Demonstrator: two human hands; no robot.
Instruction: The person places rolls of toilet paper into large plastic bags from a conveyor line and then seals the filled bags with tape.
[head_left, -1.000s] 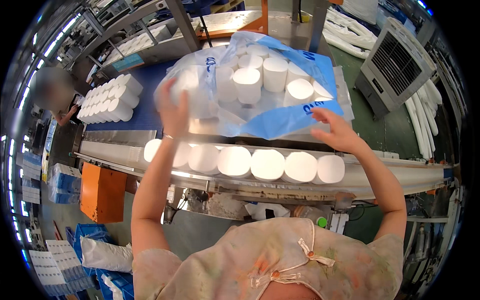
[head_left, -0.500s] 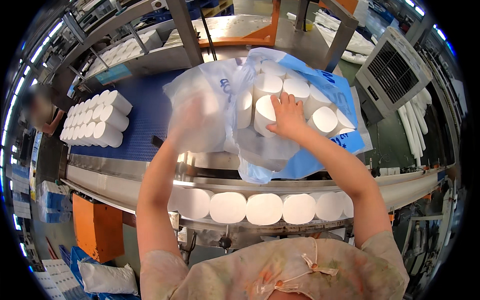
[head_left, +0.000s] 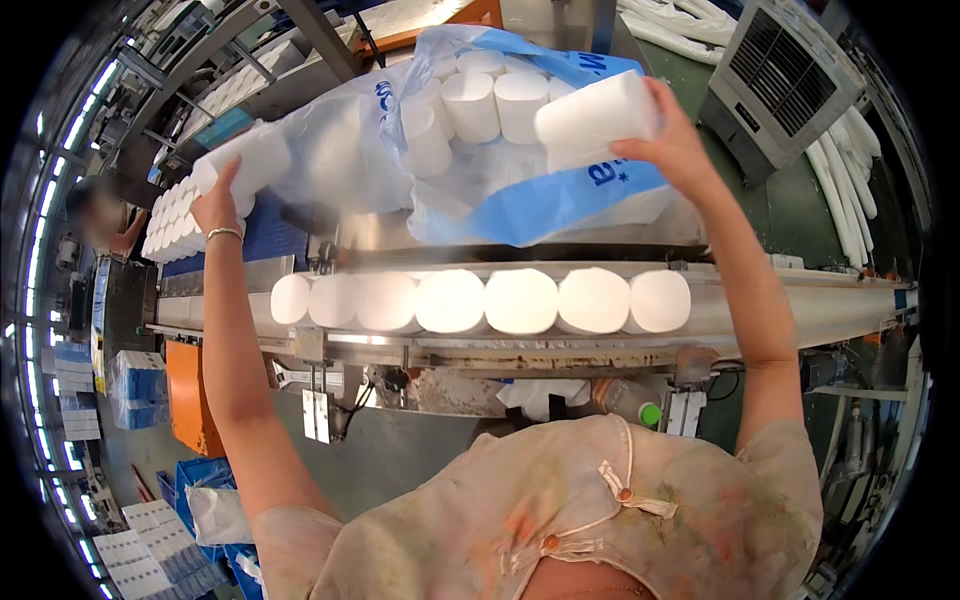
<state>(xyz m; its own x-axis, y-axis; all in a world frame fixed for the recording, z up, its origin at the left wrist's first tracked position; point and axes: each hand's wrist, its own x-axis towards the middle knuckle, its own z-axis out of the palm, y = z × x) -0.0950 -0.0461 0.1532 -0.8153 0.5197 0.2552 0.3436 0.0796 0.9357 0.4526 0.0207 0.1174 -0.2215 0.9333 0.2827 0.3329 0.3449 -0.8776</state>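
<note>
A white paper roll [head_left: 590, 122] lies tilted sideways in my right hand [head_left: 675, 140], its thumb and fingers around one end. It is over the right side of a translucent bag with blue print [head_left: 540, 205]. Inside the bag stand several white rolls [head_left: 470, 108], seen through its wide mouth. Out to the left, my left hand [head_left: 218, 208] grips another paper roll [head_left: 258, 158] beside the bag's closed end; part of its fingers is hidden behind the roll. Past that hand, stacked rolls [head_left: 175, 222] rest on a blue conveyor belt [head_left: 275, 228].
A row of white rolls [head_left: 520, 300] sits in the metal channel [head_left: 790, 300] between me and the bag. A grey air cooler [head_left: 785, 85] stands at the far right. An orange box [head_left: 190, 395] is low on the left. Another person [head_left: 100, 215] is at the far left.
My left hand has moved from the bag's left part out to the left, now with a roll. My right hand has lifted a roll up and to the right. The view has shifted.
</note>
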